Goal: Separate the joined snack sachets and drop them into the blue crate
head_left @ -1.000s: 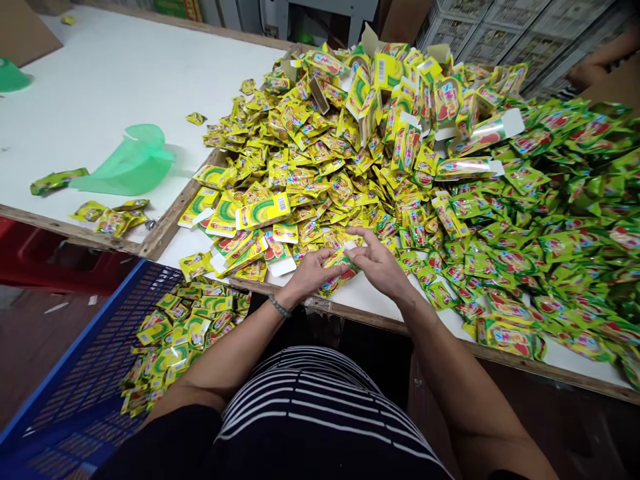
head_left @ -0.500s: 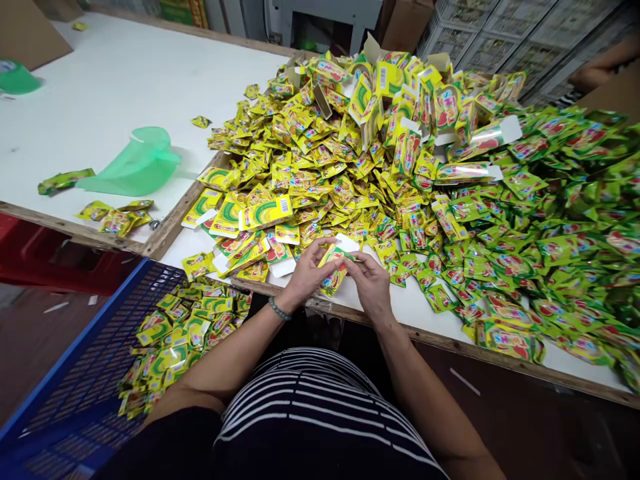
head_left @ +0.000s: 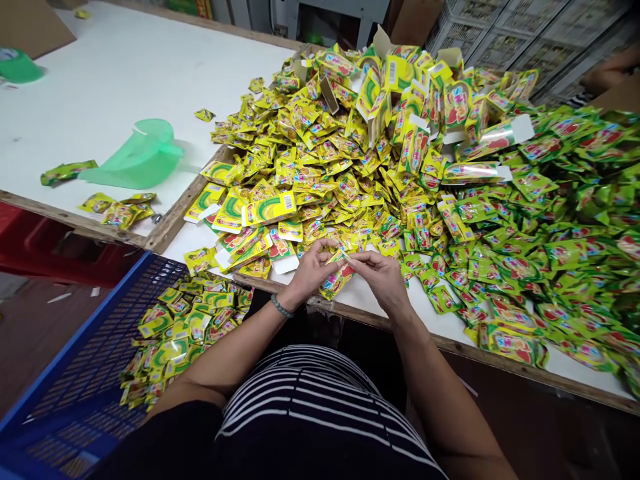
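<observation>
Just above the table's front edge, my left hand [head_left: 316, 268] is closed around a small yellow candy box [head_left: 336, 283] with a red and green print. My right hand [head_left: 379, 275] pinches the box's upper end, where the white flap no longer stands out. Several flat yellow boxes [head_left: 270, 209], some with white flaps open, lie beyond and left of my left hand. Behind both hands rises a large heap of small yellow candy packets [head_left: 320, 143]. To the right of my right hand spread green candy packets [head_left: 520, 257].
A blue plastic crate [head_left: 95, 353] holding filled yellow boxes stands low at my left. On the white table [head_left: 115, 60] lies a translucent green scoop [head_left: 137, 160]. A wooden strip [head_left: 183, 207] divides the tabletop. Grey crates [head_left: 505, 30] are stacked behind; another person's arm [head_left: 607, 70] shows at right.
The white flap at the box's upper end has been folded down. My right hand has shifted slightly right and down, still pinching that end. The view has moved a little.
</observation>
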The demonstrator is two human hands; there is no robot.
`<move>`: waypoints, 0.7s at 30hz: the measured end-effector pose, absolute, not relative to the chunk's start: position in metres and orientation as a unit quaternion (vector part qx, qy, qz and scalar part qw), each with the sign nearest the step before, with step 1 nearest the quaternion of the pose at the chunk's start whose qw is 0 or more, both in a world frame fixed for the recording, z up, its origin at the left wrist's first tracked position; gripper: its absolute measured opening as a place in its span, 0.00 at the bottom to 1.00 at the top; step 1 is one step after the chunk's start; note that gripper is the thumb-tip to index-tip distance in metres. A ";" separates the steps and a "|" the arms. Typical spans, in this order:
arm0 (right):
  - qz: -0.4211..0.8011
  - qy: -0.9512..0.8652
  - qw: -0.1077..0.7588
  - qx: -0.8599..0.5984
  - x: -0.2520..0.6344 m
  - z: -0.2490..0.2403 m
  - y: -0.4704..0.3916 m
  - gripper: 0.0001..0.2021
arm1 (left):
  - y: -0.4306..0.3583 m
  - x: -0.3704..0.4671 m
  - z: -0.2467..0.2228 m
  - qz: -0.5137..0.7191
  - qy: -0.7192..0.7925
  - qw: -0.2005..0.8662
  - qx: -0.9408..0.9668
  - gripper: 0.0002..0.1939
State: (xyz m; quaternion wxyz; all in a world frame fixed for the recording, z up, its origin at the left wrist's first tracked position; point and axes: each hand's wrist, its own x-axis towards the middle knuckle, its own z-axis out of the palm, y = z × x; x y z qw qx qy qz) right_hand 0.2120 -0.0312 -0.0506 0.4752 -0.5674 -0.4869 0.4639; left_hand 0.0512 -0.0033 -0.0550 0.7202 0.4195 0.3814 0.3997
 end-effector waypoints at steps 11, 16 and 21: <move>0.585 -0.360 0.452 -0.569 0.228 -0.050 -0.019 0.14 | -0.006 0.050 -0.059 0.402 0.369 0.680 0.490 0.27; 0.576 -0.394 0.437 -0.567 0.233 -0.047 -0.026 0.13 | -0.006 0.050 -0.064 0.403 0.365 0.642 0.540 0.25; 0.463 -0.482 0.457 -0.587 0.225 -0.043 -0.033 0.10 | -0.006 0.050 -0.063 0.405 0.373 0.612 0.568 0.25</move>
